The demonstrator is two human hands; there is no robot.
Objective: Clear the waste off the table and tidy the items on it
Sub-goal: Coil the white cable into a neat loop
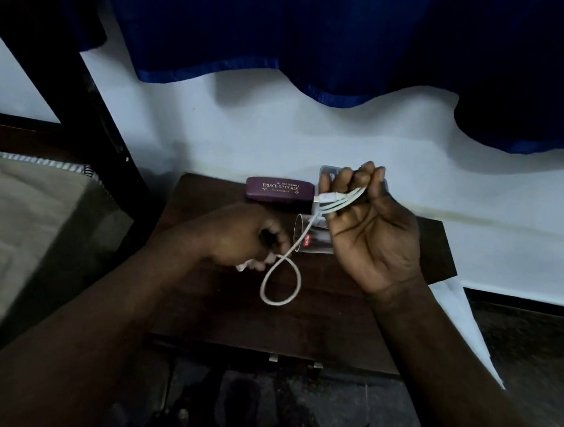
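We see both hands raised over a small dark wooden table [316, 331] that stands against a pale wall [246, 128]. The right hand [372, 232] is turned palm up, its fingers curled tight around several gathered loops of a white cable [281, 279]; a plug end of the cable pokes out just left of the fingertips. From that bundle one strand runs down and left, crosses itself and forms a hanging loop above the table top. The left hand [243, 235] is clenched around the other end of the cable, knuckles up, with a bit of white showing below the fingers; we cannot tell whether that bit is a plug or more cable.

At the far edge of the table, close to the wall, lies a maroon case [279, 190] with gold lettering reading "PRINCE OPTICALS". Just right of it, partly hidden behind the right hand, is a clear box [326, 173]; we cannot make out what it holds. Nearer to us, between the two hands, a clear glass [315, 238] with a small red label lies on its side on the table, and the cable strand passes in front of it.

A dark blue cloth [317, 44] hangs above along the wall. To the left is a bed [25, 224] with a dull cover, beside a dark frame post [92, 102].
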